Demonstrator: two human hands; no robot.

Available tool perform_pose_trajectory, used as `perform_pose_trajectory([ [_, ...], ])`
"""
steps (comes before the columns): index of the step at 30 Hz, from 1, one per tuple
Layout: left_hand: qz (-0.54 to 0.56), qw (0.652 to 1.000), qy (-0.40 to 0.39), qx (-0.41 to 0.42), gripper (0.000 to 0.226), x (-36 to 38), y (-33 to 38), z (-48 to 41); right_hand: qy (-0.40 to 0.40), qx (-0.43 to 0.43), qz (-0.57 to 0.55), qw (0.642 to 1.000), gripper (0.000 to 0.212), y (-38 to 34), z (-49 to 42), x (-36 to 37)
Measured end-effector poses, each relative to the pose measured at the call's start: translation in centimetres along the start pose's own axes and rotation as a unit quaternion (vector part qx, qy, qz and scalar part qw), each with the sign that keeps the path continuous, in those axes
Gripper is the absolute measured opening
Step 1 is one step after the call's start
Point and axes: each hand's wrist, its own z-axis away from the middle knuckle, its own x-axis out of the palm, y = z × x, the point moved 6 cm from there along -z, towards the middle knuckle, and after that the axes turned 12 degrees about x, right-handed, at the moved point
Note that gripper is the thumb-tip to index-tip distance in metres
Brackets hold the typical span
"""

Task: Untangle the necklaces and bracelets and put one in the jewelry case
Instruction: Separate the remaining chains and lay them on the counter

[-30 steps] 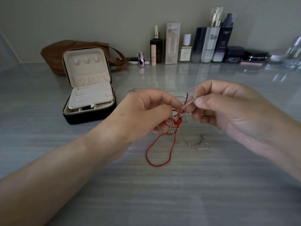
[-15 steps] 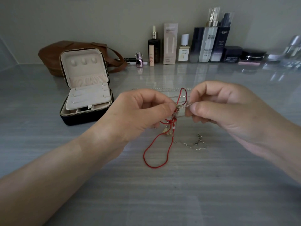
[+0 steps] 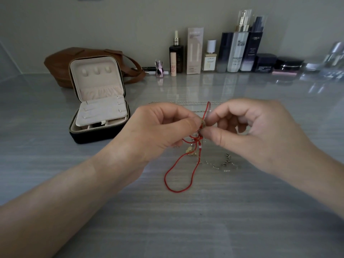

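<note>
Head camera: two bare forearms met over a grey tabletop (image 3: 204, 229). The left hand (image 3: 160, 131) and right hand (image 3: 260, 133) each pinched the top of a tangle (image 3: 197, 141) between thumb and forefinger, fingertips almost touching, the other fingers curled in. A red cord (image 3: 176, 175) hung from the knot toward six o'clock, its loop resting on the table. A fine silver chain (image 3: 221, 164) trailed off at five o'clock, partly under the right hand. A second chain (image 3: 188, 103) lay stretched across the table at twelve o'clock, just beyond the knuckles.

The jewelry case (image 3: 98, 108) stood open at ten o'clock from the hands, lid upright, cream tray showing, near the left wrist but apart from it. Behind it, at eleven o'clock, a brown leather bag (image 3: 59, 66) slumped against the wall (image 3: 130, 19), its strap curving out past the lid. Cosmetic bottles (image 3: 238, 51) lined the wall from twelve to one o'clock, with dark jars (image 3: 275, 63) and blurred clear containers running on toward two o'clock.

Between the hands and the case only the left forearm crossed the tabletop. The far edge of the table met the wall behind the bottles. Bare surface spread from four through eight o'clock, between and below the forearms, and at three o'clock beyond the right hand.
</note>
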Motion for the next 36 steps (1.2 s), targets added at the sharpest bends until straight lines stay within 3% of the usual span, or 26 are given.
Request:
perform_pose_trajectory([
  [4,0.008,1.000,0.000,-0.015,0.008,0.1,0.1,0.0,-0.009,0.034,-0.028,0.999,0.014,0.4,-0.2,0.0],
  [7,0.016,0.999,0.021,-0.029,0.020,-0.1,-0.2,-0.1,-0.010,0.087,-0.049,0.995,0.007,1.2,-0.4,-0.5],
  [10,0.045,0.998,0.021,-0.045,0.022,0.0,-0.2,-0.1,-0.047,0.120,-0.031,0.991,0.016,1.7,-0.5,0.2],
  [14,0.065,0.996,0.016,-0.050,0.027,0.1,-0.3,0.0,-0.084,0.129,-0.066,0.986,0.025,1.9,-0.6,1.4],
  [19,0.065,0.996,0.025,-0.056,0.025,0.0,-0.3,-0.1,-0.068,0.137,-0.072,0.985,0.025,2.3,-0.7,1.1],
  [24,0.020,0.997,0.053,-0.045,0.025,-0.8,-0.5,-0.4,-0.089,0.179,-0.120,0.972,0.005,2.4,-0.6,-0.5],
  [27,-0.005,0.998,0.059,-0.030,0.023,-0.9,-0.4,-0.5,-0.067,0.162,-0.133,0.975,0.011,2.2,-0.7,-1.5],
  [31,-0.003,0.999,0.027,-0.022,0.020,-0.4,-0.2,-0.2,-0.006,0.074,-0.117,0.990,0.021,0.9,-0.7,-2.5],
  [36,-0.001,1.000,0.021,-0.021,0.020,-0.1,0.0,-0.1,0.053,0.029,-0.098,0.993,0.017,0.3,-0.8,-3.0],
])
